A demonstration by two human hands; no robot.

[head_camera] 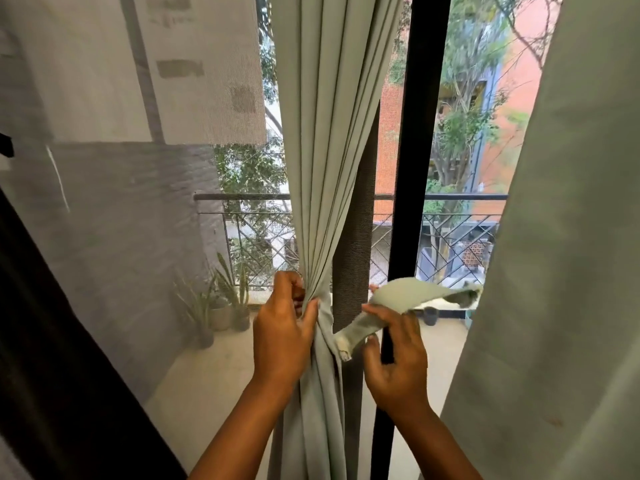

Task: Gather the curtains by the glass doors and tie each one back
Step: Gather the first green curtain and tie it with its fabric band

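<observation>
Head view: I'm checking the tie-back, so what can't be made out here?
- Where the tie-back strap is anchored: its far end passes behind the right curtain.
- Whether the strap already circles the gathered curtain: the left hand and folds cover the back.
- The strap's fastener: its near end by the right hand is too small to read.
- Both curtains' tops and hems: cut off by the frame.
</observation>
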